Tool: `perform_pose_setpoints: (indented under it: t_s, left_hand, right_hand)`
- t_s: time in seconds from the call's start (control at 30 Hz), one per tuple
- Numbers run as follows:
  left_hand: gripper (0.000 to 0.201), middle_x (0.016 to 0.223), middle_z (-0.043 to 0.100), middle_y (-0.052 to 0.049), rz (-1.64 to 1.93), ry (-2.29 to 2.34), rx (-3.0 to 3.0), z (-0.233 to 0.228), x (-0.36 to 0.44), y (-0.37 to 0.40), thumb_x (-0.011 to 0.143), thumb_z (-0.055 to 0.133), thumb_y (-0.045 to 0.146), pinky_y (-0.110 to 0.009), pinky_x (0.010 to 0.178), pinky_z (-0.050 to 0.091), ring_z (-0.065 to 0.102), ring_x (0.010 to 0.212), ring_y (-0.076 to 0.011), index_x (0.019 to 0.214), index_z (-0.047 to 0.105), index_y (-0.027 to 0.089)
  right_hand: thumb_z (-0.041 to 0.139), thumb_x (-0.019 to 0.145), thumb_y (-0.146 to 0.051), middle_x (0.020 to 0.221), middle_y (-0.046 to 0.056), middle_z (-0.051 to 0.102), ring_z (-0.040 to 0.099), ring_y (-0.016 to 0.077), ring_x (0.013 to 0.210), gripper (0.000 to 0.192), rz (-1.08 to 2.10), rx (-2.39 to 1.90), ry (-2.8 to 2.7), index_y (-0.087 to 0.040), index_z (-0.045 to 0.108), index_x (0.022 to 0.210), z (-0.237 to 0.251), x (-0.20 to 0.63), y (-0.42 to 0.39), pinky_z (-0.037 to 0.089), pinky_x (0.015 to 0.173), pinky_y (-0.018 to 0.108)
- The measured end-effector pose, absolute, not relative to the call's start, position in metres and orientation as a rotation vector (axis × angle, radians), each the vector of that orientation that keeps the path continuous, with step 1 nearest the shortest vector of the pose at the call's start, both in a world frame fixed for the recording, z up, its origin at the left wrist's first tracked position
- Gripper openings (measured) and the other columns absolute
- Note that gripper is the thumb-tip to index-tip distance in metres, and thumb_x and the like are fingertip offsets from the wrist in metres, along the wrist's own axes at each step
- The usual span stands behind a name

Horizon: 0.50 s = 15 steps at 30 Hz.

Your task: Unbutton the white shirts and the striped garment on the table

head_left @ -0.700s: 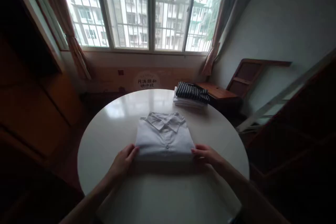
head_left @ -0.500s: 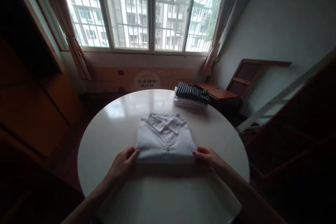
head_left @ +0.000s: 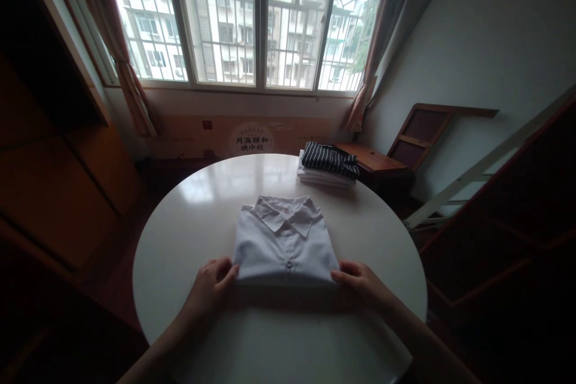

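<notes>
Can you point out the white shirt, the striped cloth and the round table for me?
white shirt (head_left: pixel 285 240), head view, on its buttoned front.
striped cloth (head_left: pixel 329 159), head view, on its top fold.
round table (head_left: pixel 202 204), head view, on bare top left of the shirt.

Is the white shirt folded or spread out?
Folded: the white shirt lies as a compact rectangle, collar on top, with both hands at its near corners.

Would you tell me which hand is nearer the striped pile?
Right. The right hand is at the white shirt's near right corner, below the striped pile; the left hand is at its left corner.
</notes>
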State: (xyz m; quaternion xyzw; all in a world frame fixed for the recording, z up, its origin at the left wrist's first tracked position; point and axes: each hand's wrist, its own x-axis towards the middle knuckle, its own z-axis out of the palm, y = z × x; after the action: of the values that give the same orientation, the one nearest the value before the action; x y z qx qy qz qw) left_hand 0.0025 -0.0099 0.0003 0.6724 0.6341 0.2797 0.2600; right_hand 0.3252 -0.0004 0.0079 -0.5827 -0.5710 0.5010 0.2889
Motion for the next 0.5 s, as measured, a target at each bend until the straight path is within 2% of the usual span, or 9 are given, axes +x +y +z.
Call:
perform_pose_setpoints:
  t_s: [0.2,0.4,0.5]
  left_hand:
    - [0.036,0.071,0.058,-0.002,0.829,1.596,1.684,0.003,0.002,-0.015,0.077,0.041,0.049,-0.025,0.061,0.038,0.053,0.069,-0.0178,0.071,0.055,0.016]
    - [0.03,0.067,0.058,-0.004,0.668,1.736,1.856,0.005,0.004,-0.01,0.077,0.041,0.042,-0.026,0.061,0.037,0.053,0.068,-0.0191,0.062,0.048,0.018]
    - [0.027,0.069,0.058,-0.004,0.639,1.812,1.927,0.001,0.006,-0.009,0.079,0.038,0.039,-0.028,0.065,0.036,0.053,0.07,-0.0196,0.063,0.046,0.019]
  right_hand:
    - [0.06,0.063,-0.045,0.073,0.002,0.056,0.051,0.0147,0.068,0.034,1.363,-1.489,-1.507,-0.014,0.056,0.077,0.013,0.324,-0.007,0.038,0.062,0.025]
    - [0.047,0.074,-0.038,0.059,-0.002,0.049,0.048,0.0122,0.052,0.022,1.183,-1.669,-1.707,-0.018,0.045,0.066,0.016,0.317,-0.012,0.035,0.051,0.023]
    - [0.04,0.079,-0.032,0.056,-0.002,0.049,0.049,0.0125,0.049,0.018,1.019,-1.815,-1.788,-0.019,0.039,0.066,0.017,0.31,-0.013,0.035,0.051,0.023]
